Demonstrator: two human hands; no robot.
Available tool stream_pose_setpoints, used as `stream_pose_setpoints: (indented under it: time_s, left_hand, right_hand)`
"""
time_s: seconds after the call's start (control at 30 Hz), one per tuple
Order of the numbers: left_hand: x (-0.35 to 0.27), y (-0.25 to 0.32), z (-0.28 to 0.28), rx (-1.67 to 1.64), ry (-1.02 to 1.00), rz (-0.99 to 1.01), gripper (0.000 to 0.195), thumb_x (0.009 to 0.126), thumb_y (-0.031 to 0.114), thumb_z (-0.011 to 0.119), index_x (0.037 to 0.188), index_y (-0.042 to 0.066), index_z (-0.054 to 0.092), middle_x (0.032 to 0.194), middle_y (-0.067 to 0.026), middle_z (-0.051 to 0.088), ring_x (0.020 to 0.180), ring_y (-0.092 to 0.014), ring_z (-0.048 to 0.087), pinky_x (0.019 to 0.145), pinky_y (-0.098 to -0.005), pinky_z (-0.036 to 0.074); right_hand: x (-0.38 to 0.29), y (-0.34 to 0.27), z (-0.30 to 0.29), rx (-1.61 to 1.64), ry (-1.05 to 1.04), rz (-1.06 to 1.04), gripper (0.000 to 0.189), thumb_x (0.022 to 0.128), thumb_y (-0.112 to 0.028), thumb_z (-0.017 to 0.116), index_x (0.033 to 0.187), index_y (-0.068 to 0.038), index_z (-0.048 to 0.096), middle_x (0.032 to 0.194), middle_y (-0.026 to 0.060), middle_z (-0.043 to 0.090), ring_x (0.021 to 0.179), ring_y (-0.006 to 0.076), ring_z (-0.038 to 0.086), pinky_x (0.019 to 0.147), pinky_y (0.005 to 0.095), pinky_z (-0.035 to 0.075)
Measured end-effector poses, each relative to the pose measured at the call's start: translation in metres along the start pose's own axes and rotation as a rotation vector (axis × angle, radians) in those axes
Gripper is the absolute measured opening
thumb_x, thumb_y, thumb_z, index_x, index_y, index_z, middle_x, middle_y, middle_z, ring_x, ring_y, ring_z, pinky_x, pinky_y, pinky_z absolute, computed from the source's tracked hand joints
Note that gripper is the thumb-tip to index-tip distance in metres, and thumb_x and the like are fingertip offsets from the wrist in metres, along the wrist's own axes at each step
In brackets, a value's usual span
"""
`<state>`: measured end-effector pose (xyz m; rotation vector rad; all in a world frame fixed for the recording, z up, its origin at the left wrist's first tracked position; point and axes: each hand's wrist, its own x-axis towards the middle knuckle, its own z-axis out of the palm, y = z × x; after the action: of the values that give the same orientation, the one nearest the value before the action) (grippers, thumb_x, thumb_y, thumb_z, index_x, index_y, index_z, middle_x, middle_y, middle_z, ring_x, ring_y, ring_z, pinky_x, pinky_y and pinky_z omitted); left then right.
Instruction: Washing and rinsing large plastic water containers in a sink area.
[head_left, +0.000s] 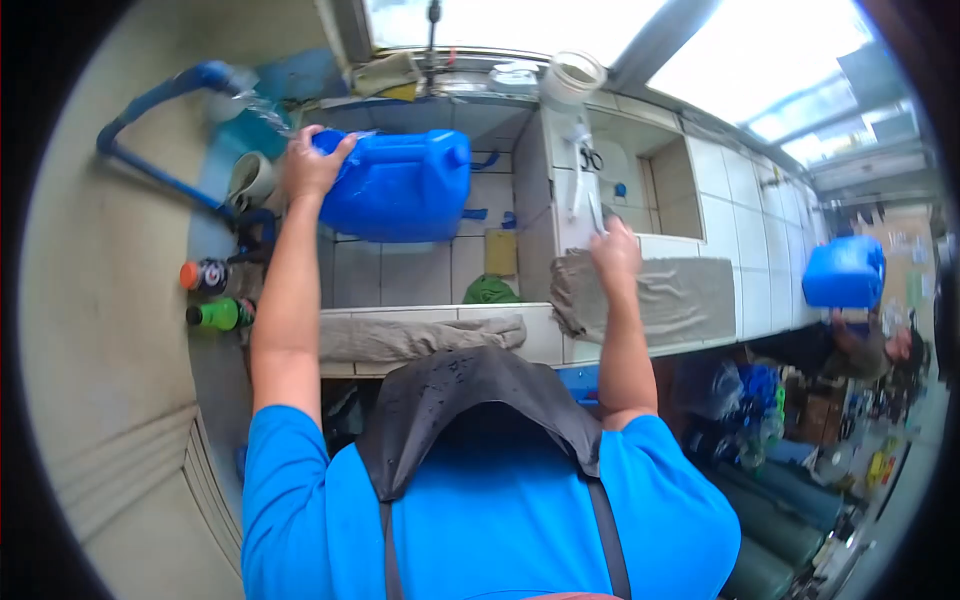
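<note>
My left hand (311, 165) grips one end of a blue plastic jerrycan (397, 180), which lies tilted on its side over a tiled basin (412, 270). Clear, shiny streaks, either water or thin film, run from the blue pipe (161, 86) towards that end. In my right hand (619, 251) is what looks like a knife (597, 214), its blade pointing away from me over the tiled ledge. A long white-handled brush (577, 169) and the black handles of a pair of scissors (591, 157) lie just beyond it. Most of the knife handle is hidden by my fingers.
Grey cloths (420, 334) (682, 296) drape the basin's front edge. Blue scraps, a yellow sponge (501, 251) and a green cloth (489, 290) lie in the basin. A white tub (574, 79) stands behind. Bottles (225, 313) stand left. At far right, a person holds another blue jerrycan (844, 271).
</note>
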<state>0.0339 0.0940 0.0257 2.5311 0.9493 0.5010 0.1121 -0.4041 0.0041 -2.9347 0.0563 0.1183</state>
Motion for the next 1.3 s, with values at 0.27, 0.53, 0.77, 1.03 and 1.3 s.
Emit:
stream_pose_setpoints:
  time_s: [0.27, 0.53, 0.77, 1.03, 1.3]
  left_hand:
    - [0.005, 0.022, -0.001, -0.112, -0.093, -0.144, 0.066, 0.082, 0.061, 0.072, 0.123, 0.01, 0.062, 0.111, -0.0132, 0.07, 0.101, -0.029, 0.068, 0.086, -0.0382, 0.053]
    - [-0.017, -0.029, 0.043, -0.62, 0.183, -0.033, 0.035, 0.091, 0.035, 0.07, 0.112, 0.007, 0.069, 0.1, -0.0094, 0.072, 0.092, -0.021, 0.068, 0.082, -0.0324, 0.053]
    - [-0.04, -0.024, 0.039, -0.797, 0.171, -0.173, 0.024, 0.095, 0.025, 0.062, 0.108, 0.007, 0.07, 0.099, -0.0106, 0.074, 0.084, -0.027, 0.067, 0.078, -0.0346, 0.053]
    - [-0.059, -0.019, 0.034, -0.875, 0.294, -0.079, 0.022, 0.097, 0.023, 0.058, 0.107, 0.007, 0.07, 0.097, -0.0099, 0.073, 0.081, -0.025, 0.066, 0.077, -0.0349, 0.053]
    - [-0.077, -0.015, 0.025, -0.814, 0.283, -0.119, 0.023, 0.097, 0.022, 0.057, 0.107, 0.006, 0.07, 0.095, -0.0092, 0.073, 0.082, -0.025, 0.066, 0.077, -0.0342, 0.053]
  right_hand:
    - [0.024, 0.082, 0.018, 0.223, 0.066, -0.169, 0.034, 0.084, -0.021, 0.07, 0.113, -0.004, 0.067, 0.088, 0.0108, 0.071, 0.067, 0.0243, 0.065, 0.065, 0.0355, 0.052]
    - [-0.05, -0.082, -0.072, 0.94, -0.211, -0.145, 0.039, 0.097, -0.025, 0.062, 0.128, -0.001, 0.059, 0.08, 0.0049, 0.061, 0.054, 0.0075, 0.048, 0.048, 0.0203, 0.039]
    - [-0.094, -0.248, -0.063, 1.23, -0.978, -0.188, 0.03, 0.103, -0.025, 0.051, 0.12, -0.001, 0.063, 0.062, 0.0027, 0.055, 0.044, 0.0091, 0.043, 0.042, 0.0216, 0.036]
    - [-0.092, -0.332, -0.023, 1.293, -1.162, -0.085, 0.023, 0.1, -0.016, 0.049, 0.111, 0.001, 0.06, 0.064, 0.003, 0.053, 0.045, 0.0098, 0.042, 0.04, 0.0229, 0.033]
    - [-0.084, -0.345, -0.015, 1.352, -1.107, -0.012, 0.019, 0.098, -0.012, 0.048, 0.105, 0.001, 0.059, 0.064, 0.0034, 0.053, 0.047, 0.0099, 0.043, 0.041, 0.0233, 0.034]
